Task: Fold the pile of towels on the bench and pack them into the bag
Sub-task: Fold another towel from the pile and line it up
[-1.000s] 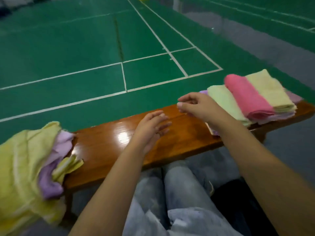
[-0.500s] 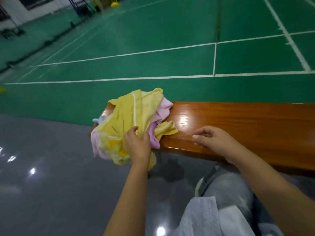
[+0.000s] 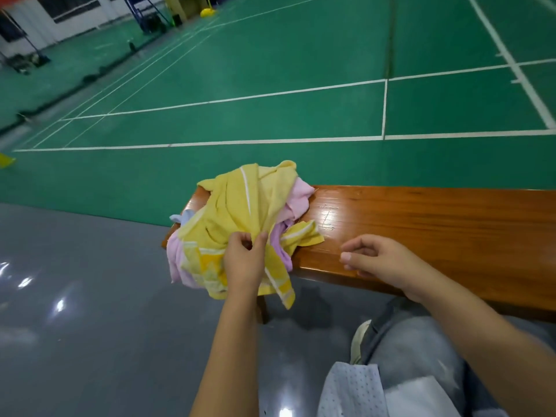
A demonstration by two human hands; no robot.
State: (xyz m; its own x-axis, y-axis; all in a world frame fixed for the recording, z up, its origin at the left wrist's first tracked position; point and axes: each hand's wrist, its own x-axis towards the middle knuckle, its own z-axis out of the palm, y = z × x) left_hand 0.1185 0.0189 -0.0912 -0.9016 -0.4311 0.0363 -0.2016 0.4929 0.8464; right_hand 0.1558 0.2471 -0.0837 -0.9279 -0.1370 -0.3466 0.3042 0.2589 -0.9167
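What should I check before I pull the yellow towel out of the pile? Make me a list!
1. Left hand pinches the yellow towel: ok.
2. Right hand free to help: ok, it holds nothing.
3. Bare bench space for folding: ok.
4. Yellow towel free of the pink towel: not ok, they are tangled together.
5. Pile fully on the bench: not ok, part hangs off the end.
6. Bag within reach: cannot tell, not in view.

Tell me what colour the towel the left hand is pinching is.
Yellow towel with white stripes, clearest in the head view.
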